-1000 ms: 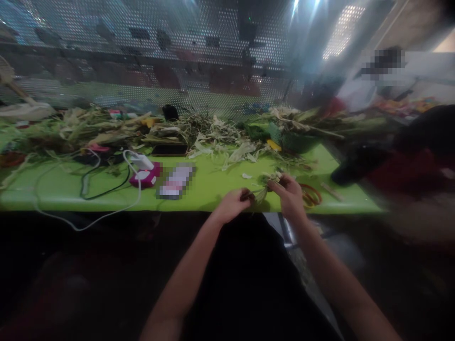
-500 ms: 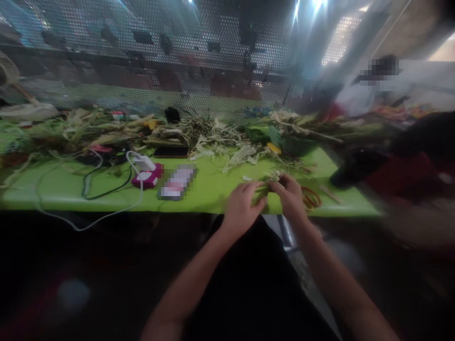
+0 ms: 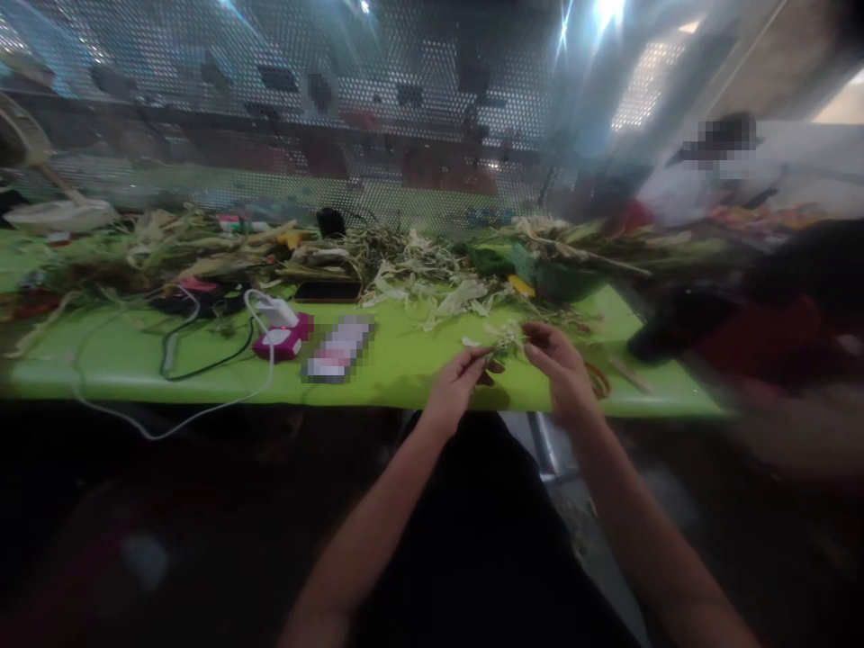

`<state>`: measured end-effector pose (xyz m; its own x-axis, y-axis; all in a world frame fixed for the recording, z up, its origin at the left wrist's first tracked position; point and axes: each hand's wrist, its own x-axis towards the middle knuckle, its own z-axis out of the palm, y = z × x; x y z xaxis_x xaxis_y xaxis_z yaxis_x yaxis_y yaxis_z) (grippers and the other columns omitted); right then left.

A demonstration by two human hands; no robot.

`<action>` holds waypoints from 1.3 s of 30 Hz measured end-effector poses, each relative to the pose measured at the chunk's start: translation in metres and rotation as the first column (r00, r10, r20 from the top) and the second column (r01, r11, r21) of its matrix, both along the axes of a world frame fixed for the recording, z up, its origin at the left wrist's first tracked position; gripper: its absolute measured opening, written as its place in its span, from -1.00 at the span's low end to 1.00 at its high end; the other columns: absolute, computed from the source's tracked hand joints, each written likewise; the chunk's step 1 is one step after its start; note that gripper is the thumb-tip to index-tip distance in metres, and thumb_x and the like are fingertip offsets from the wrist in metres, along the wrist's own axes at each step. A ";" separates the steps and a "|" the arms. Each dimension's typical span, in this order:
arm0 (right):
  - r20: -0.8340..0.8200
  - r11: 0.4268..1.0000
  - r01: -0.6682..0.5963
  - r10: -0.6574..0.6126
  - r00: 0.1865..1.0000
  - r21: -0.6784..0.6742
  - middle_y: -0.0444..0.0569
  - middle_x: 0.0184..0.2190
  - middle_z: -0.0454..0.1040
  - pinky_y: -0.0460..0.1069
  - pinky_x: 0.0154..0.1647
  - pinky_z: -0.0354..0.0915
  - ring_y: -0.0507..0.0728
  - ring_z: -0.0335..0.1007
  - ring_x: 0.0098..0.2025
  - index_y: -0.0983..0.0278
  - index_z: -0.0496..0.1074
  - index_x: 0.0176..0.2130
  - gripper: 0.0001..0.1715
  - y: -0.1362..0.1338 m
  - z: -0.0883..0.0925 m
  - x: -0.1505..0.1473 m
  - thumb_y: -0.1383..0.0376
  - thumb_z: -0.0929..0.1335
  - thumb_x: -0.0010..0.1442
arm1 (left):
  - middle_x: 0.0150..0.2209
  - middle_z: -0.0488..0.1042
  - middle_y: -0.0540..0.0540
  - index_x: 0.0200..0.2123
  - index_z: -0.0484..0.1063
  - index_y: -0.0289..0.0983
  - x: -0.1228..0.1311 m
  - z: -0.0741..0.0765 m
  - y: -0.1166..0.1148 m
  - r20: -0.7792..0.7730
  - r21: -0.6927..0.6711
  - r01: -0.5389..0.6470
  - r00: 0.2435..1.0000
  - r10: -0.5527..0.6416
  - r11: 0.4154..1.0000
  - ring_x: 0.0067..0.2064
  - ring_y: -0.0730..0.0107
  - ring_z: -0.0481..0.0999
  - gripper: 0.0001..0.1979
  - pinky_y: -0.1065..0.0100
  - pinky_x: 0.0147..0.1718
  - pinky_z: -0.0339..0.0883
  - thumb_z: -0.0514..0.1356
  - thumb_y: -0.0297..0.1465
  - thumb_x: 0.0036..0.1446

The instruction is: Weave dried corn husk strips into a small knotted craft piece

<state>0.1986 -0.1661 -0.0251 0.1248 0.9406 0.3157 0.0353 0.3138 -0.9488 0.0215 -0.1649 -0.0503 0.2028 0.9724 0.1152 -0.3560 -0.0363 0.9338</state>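
Behind the green tabletop (image 3: 405, 360) stands a mesh screen (image 3: 202, 49), with bright lights showing above. Along the far side of the tabletop lies a long heap of dry leaves (image 3: 236, 252). To the right of this heap is a green basket (image 3: 571, 283); dry stalks (image 3: 580, 236) and leaves are piled on it and reach over its rim, so its inside is hidden. Close to its left side is a yellow piece (image 3: 520, 285), too blurred to name.

Near the front edge, the left hand (image 3: 465, 378) is gripping a small sprig (image 3: 505, 340), pinched between thumb and fingers. This sprig is between the two hands, above the tabletop. Its long axis slants: the held end is at the left hand, and the pale, loose end points away from the person and toward the right. The right hand (image 3: 562, 364) has its fingers bent just beside this pale end; I cannot tell if they grip it.

On the left side, a white plug (image 3: 278, 312) sits on a purple box (image 3: 283, 340), and a white cable (image 3: 271, 369) hangs below the front edge. Next to the box lies a phone (image 3: 341, 346). An orange loop (image 3: 599, 380) lies partly behind the right hand, near a thin stick (image 3: 631, 373).
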 end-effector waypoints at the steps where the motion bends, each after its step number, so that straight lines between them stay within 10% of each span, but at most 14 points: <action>1: -0.005 0.999 -0.035 0.034 0.999 -0.022 -0.04 -0.13 0.52 0.02 -0.02 0.32 0.15 0.42 -0.08 0.18 0.51 -0.07 -0.58 0.001 0.002 0.000 0.11 0.50 0.08 | -0.28 0.59 -0.11 -0.08 0.52 -0.30 0.000 0.000 -0.001 0.020 -0.016 0.020 1.000 -0.020 1.000 -0.36 0.48 0.46 -0.68 0.37 -0.22 0.35 0.23 -0.25 0.16; 10: -0.078 0.993 -0.096 0.091 0.993 -0.064 -0.14 -0.38 0.52 -0.02 -0.22 0.31 0.07 0.40 -0.34 0.21 0.51 -0.33 -0.68 -0.004 0.009 -0.012 0.16 0.58 -0.07 | -0.30 0.54 -0.09 -0.24 0.51 -0.32 0.007 0.006 -0.003 -0.066 -0.019 0.041 0.997 -0.042 0.999 -0.26 0.43 0.49 -0.71 0.39 -0.21 0.33 0.35 -0.26 0.02; 21: 0.191 0.985 0.092 -0.120 0.974 0.147 -0.15 -0.43 0.48 -0.03 -0.26 0.29 0.07 0.36 -0.35 0.23 0.50 -0.33 -0.85 -0.011 -0.001 -0.015 0.23 0.49 0.08 | -0.62 0.43 0.01 -0.37 0.33 -0.30 0.023 0.016 -0.013 0.071 -0.105 0.151 0.987 -0.144 0.983 -0.63 0.54 0.33 -0.70 0.47 -0.57 0.18 0.27 -0.17 0.08; 39: 0.149 0.999 0.034 -0.039 0.988 0.031 -0.11 -0.42 0.52 -0.02 -0.31 0.32 0.07 0.39 -0.38 0.23 0.55 -0.32 -0.78 -0.006 0.009 -0.007 0.17 0.51 0.02 | -0.39 0.46 -0.02 -0.26 0.40 -0.30 0.014 0.018 -0.005 -0.009 -0.028 0.036 0.999 -0.036 0.999 -0.54 0.54 0.42 -0.65 0.43 -0.54 0.39 0.32 -0.15 0.03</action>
<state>0.1916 -0.1725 -0.0164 0.1084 0.9266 0.3600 0.1878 0.3366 -0.9227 0.0360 -0.1698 -0.0322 0.2389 0.9672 0.0859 -0.3480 0.0027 0.9375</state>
